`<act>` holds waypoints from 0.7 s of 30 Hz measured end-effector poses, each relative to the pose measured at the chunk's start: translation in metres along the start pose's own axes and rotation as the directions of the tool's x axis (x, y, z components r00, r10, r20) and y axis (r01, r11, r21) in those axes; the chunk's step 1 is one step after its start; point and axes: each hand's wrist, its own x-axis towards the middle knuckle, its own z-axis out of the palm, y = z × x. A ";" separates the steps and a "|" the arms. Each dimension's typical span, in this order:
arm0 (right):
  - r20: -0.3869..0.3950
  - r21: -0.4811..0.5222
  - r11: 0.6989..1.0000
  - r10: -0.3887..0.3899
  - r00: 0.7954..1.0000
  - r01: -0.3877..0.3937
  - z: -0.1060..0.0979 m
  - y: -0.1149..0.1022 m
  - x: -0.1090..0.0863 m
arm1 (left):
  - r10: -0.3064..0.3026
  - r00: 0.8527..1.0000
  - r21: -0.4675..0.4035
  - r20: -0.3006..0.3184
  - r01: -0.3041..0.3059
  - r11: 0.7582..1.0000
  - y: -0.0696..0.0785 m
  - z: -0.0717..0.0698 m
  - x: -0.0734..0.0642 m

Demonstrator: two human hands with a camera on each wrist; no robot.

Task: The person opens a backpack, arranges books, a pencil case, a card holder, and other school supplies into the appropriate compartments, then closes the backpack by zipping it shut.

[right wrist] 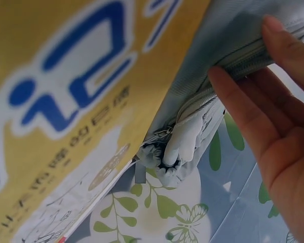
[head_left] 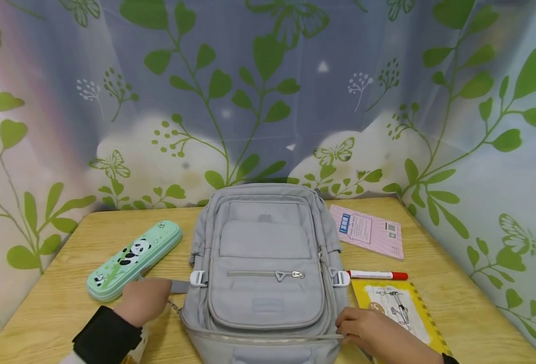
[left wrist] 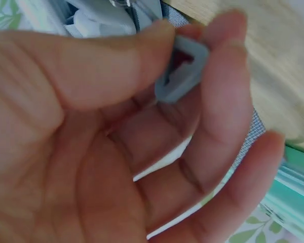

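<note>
A grey backpack (head_left: 264,290) lies front side up on the wooden table, with a long zipper (head_left: 268,339) running across its near end. At the left end of that zipper, my left hand (head_left: 146,301) pinches a grey zipper pull (left wrist: 178,92) between thumb and forefinger. My right hand (head_left: 377,326) grips the backpack's edge at the zipper's right end. In the right wrist view, the thumb and forefinger of that hand lie on the grey fabric (right wrist: 207,55) beside the zipper.
Left of the backpack lies a mint panda pencil case (head_left: 136,258). On the right are a pink booklet (head_left: 372,232), a white marker with a red cap (head_left: 377,275) and a yellow book (head_left: 406,316). A leaf-patterned curtain (head_left: 268,101) hangs behind the table.
</note>
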 end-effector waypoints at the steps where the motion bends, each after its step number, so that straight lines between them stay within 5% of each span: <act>1: -0.006 -0.001 1.000 -0.014 1.000 0.014 0.001 0.000 0.001 | 0.001 1.000 0.015 -0.021 0.000 1.000 0.001 0.001 0.002; 6: -0.008 0.036 0.999 -0.021 1.000 0.021 0.001 0.001 0.000 | 0.055 0.995 0.000 -0.083 -0.056 0.998 0.006 0.005 0.011; 13: -0.003 0.112 0.993 -0.046 0.999 0.046 -0.004 0.005 -0.003 | 0.129 0.992 -0.031 0.013 -0.129 0.991 0.014 -0.001 0.017; 17: -0.001 0.092 0.995 -0.050 0.999 0.049 -0.012 0.003 0.004 | 0.149 0.988 -0.047 0.026 -0.148 0.988 0.020 -0.014 0.008; 21: -0.084 0.036 0.997 -0.067 0.994 0.070 -0.016 -0.001 0.010 | 0.172 0.985 -0.120 0.017 -0.169 0.978 0.037 -0.036 -0.003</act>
